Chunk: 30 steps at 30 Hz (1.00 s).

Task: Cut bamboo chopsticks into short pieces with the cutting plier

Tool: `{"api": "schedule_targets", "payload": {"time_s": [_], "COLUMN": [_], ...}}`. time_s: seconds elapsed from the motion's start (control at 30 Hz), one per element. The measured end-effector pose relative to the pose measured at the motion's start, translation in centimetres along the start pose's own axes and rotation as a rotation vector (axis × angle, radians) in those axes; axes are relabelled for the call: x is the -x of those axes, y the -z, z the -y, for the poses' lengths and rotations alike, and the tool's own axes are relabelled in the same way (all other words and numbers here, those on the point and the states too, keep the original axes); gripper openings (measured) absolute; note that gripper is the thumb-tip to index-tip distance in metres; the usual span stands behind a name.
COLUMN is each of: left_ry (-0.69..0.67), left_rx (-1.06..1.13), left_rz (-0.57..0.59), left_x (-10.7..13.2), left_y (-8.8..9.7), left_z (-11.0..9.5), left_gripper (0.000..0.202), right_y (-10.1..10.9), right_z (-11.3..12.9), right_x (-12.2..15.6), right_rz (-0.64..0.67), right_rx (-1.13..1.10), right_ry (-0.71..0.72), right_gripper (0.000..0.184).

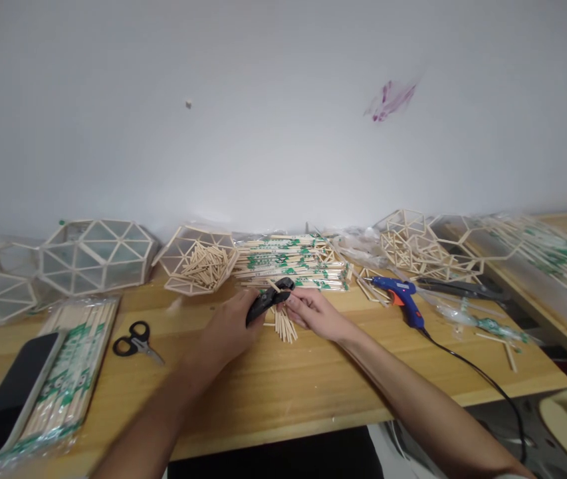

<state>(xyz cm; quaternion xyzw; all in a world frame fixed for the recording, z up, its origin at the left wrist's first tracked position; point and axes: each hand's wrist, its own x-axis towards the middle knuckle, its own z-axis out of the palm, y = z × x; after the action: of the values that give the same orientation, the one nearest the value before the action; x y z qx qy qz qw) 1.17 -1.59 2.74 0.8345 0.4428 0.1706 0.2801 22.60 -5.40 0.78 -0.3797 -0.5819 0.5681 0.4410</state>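
My left hand (230, 322) is wrapped around a black hand tool (262, 305) with a curved head; its exact kind does not show. Close by on the right, my right hand (316, 313) pinches a thin wooden stick (274, 286) that lies across the tool's head. Below both hands, a small pile of short cut sticks (284, 327) rests on the wooden table (283, 392). Just behind them lie plastic-wrapped chopsticks (293, 256) with green print. The tool's jaws are partly hidden by my fingers.
A stick-frame bowl (173, 256) full of short sticks stands behind left, beside larger stick frames (94, 256). Scissors (137, 342), a phone (11, 392) and packed chopsticks (76, 372) lie left. On the right are a blue glue gun (403, 296), its cord (467, 366) and more frames (413, 246).
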Motion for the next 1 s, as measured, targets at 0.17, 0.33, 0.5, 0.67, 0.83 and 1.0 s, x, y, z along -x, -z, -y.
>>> {"api": "schedule_targets", "payload": {"time_s": [0.17, 0.33, 0.5, 0.67, 0.83, 1.0], "left_ry": [-0.086, -0.213, -0.088, -0.024, 0.026, 0.057], "left_rx": [-0.090, -0.119, -0.142, -0.128, -0.111, -0.099], "left_rz": [-0.097, -0.266, -0.380, -0.238, -0.047, -0.007], "left_x": [-0.1, -0.2, -0.5, -0.6, -0.4, -0.5], "left_y": [-0.8, -1.1, -0.2, 0.1, 0.3, 0.4], "left_z": [0.9, 1.9, 2.2, 1.6, 0.8, 0.7], "left_gripper": [0.023, 0.034, 0.022, 0.026, 0.038, 0.041], "right_y": [0.4, 1.3, 1.9, 2.1, 1.8, 1.2], "right_z": [-0.3, 0.3, 0.0, -2.3, -2.5, -0.9], "right_x": [-0.2, -0.2, -0.7, -1.0, -0.8, -0.9], "right_rz": [-0.014, -0.068, -0.255, -0.375, -0.398, -0.382], "right_rx": [0.082, 0.314, 0.638, 0.977, 0.967, 0.559], "right_ry": [0.036, 0.094, 0.108, 0.101, 0.119, 0.134], "right_gripper": [0.048, 0.046, 0.029, 0.008, 0.015, 0.024]}}
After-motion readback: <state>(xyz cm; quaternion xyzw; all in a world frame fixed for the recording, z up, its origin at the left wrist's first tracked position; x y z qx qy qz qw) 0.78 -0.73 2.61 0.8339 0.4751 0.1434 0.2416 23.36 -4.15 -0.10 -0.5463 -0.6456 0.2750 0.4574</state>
